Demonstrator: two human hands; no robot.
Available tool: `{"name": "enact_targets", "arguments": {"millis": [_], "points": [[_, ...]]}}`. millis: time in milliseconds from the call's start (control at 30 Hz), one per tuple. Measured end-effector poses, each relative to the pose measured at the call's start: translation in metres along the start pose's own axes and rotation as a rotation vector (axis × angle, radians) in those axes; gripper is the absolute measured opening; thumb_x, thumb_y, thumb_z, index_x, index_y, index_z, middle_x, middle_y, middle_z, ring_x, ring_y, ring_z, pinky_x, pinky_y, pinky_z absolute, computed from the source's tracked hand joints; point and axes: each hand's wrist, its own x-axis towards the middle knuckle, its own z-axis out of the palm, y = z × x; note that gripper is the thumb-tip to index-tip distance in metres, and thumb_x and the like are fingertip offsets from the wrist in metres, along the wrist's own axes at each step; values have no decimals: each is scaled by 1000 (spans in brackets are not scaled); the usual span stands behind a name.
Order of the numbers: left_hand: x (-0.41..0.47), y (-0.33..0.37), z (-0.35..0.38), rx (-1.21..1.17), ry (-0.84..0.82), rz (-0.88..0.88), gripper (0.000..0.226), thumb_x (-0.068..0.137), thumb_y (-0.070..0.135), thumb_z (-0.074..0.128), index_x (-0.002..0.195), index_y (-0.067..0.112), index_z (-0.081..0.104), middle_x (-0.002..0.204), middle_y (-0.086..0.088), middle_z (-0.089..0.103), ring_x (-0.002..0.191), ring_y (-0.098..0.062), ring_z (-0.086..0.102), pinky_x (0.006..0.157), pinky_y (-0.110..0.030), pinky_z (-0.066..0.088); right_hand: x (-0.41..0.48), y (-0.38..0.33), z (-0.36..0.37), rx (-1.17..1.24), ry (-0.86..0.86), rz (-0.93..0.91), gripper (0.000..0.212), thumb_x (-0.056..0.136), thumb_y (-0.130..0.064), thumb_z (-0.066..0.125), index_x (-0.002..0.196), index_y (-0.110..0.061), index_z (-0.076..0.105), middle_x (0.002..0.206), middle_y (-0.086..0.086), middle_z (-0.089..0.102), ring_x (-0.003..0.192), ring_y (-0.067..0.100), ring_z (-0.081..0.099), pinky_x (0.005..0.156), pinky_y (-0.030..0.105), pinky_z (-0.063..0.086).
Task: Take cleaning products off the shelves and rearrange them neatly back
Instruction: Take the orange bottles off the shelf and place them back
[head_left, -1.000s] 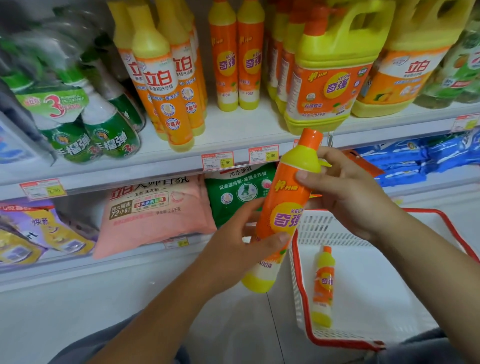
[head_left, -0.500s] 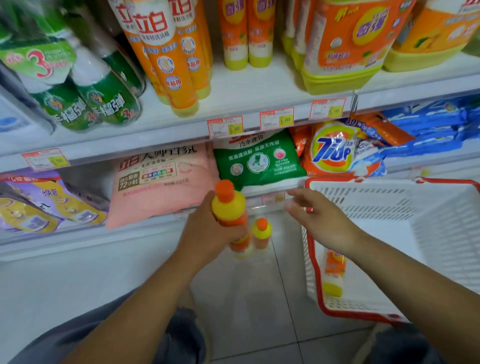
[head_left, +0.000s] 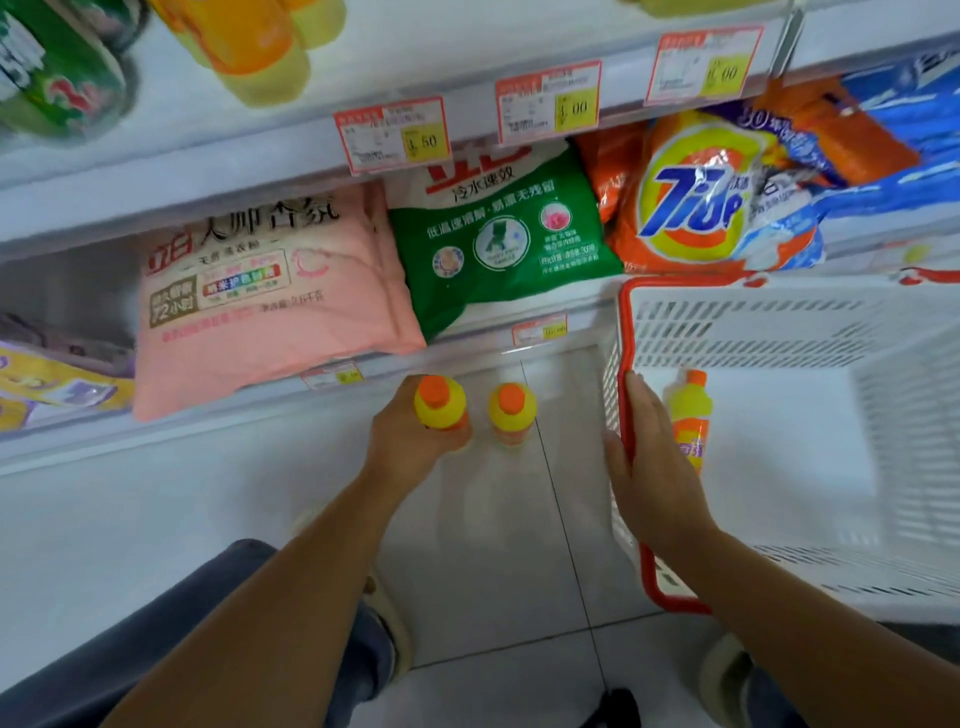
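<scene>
My left hand (head_left: 410, 441) is wrapped around an orange-and-yellow detergent bottle (head_left: 440, 402), held upright low over the tiled floor. A second bottle of the same kind (head_left: 511, 413) stands on the floor just to its right. My right hand (head_left: 649, 467) rests flat on the red rim of a white plastic basket (head_left: 779, 332), fingers along the rim. Inside the basket, beside my right hand, lies a third such bottle (head_left: 691, 415).
The lower shelf holds a pink detergent bag (head_left: 260, 291), a green bag (head_left: 498, 234) and an orange Tide bag (head_left: 696, 202). The upper shelf (head_left: 311, 140) carries price tags and blurred bottles. My knees and shoes are at the bottom of the view.
The view has tilted down. My left hand has lowered its bottle next to the one on the floor. My right hand has moved from open air onto the basket's red rim.
</scene>
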Motion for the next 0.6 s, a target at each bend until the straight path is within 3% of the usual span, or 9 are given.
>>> {"name": "enact_targets", "arguments": {"millis": [167,267,433,600], "points": [[11,-11,22,34,-44,-27,54,53,35,84,100,35,59,99,9,71,98,-18,67,91,-40,53,-1,6,4,11,6,-17,60,103,-24,43,157,-22,16,162,-1,25,147,19,29,111,29,27],[14,-9,28,34,-56,-15,58,59,29,91,107,34,58,103,7,68,102,-21,64,91,-36,51,0,7,6,24,13,-18,60,103,-24,43,157,-23,16,162,-2,25,147,17,28,111,27,26],[6,2,18,69,-107,-7,78,41,55,79,111,28,59,109,6,67,105,-21,62,92,-34,49,-1,5,3,33,-13,11,62,102,-20,46,157,-21,17,162,-2,25,148,15,25,115,29,25],[-18,44,-13,185,-216,98,89,63,28,87,141,22,45,127,8,49,118,-11,47,93,-23,37,0,-10,-17,0,-94,31,61,101,-26,49,155,-17,22,159,3,32,145,23,32,118,41,31]]}}
